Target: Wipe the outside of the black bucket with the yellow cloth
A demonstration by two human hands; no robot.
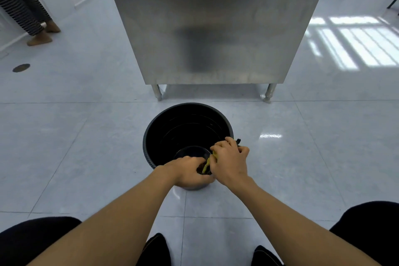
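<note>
A large black bucket (149, 136) stands open on the tiled floor in front of me. At its near rim is a smaller dark round container (195, 187), overlapping the bucket's edge. My left hand (187, 170) grips the near side of this smaller container. My right hand (228, 162) is closed on a yellow cloth (206, 165), of which only a narrow strip shows between the two hands. The cloth is pressed at the smaller container's right rim. Whether that container rests on the floor or is lifted, I cannot tell.
A stainless steel cabinet (216, 28) on short legs stands just behind the bucket. Another person's legs (26, 13) are at the far left by a white wall. A round floor drain (21, 67) lies to the left. My knees (38, 237) frame the bottom edge.
</note>
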